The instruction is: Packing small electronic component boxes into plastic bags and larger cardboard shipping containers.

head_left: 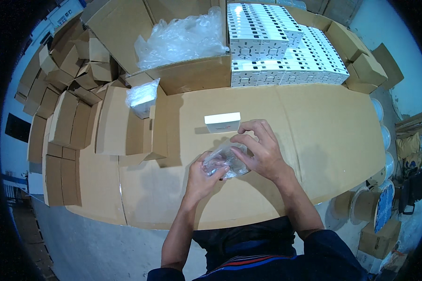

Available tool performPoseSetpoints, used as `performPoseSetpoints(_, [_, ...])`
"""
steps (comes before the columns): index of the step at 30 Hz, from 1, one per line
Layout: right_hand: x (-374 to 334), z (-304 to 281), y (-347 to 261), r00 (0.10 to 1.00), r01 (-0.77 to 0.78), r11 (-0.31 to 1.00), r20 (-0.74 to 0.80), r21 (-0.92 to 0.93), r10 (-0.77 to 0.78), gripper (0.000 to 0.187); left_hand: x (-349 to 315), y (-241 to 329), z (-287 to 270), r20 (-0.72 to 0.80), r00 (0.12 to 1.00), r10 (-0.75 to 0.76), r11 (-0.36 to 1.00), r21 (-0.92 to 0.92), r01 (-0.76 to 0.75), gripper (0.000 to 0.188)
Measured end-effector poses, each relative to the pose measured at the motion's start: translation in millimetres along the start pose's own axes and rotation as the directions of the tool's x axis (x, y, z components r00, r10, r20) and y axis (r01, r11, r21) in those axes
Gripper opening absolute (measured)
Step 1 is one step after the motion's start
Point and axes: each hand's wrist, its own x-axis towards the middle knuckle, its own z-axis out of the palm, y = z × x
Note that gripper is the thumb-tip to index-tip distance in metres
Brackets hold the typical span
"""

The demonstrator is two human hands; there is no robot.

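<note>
A clear plastic bag (220,160) is between my two hands, above the cardboard-covered table. My left hand (203,178) grips its left side, thumb laid across the front of the plastic. At the bag's upper right, my right hand (260,151) has its fingers curled and its thumb against the plastic; the index finger is lifted off. Just beyond the bag, a small white box (222,122) stands on the table, close to my right fingertips. To the left, an open cardboard carton (112,122) has a white box wrapped in clear plastic (143,98) in it.
A large carton (192,77) of loose clear plastic bags (183,40) stands at the back. Beside it, white patterned boxes (286,56) are stacked in rows. Empty cartons (68,119) pile up at the left. Cable spools (365,203) stand on the floor at the right.
</note>
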Motion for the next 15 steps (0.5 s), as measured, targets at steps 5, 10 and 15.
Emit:
performPoseSetpoints(5, [2.9, 0.9, -1.3, 0.997, 0.011, 1.000, 0.079, 0.016, -0.013, 0.029, -3.2, -1.3, -5.8, -0.001, 1.000, 0.018, 1.000, -0.010, -0.018, 0.029])
performPoseSetpoints(10, [7.6, -0.8, 5.8, 0.985, 0.034, 0.997, 0.167, 0.076, -0.046, 0.029, -2.5, -4.2, -8.9, -0.038, 0.997, 0.067, 0.997, 0.049, -0.065, 0.029])
performPoseSetpoints(15, [9.1, -0.1, 2.3, 0.969, 0.010, 0.993, 0.243, 0.118, -0.039, 0.028, 1.3, -10.2, -8.2, -0.038, 0.994, 0.103, 0.992, 0.083, -0.100, 0.031])
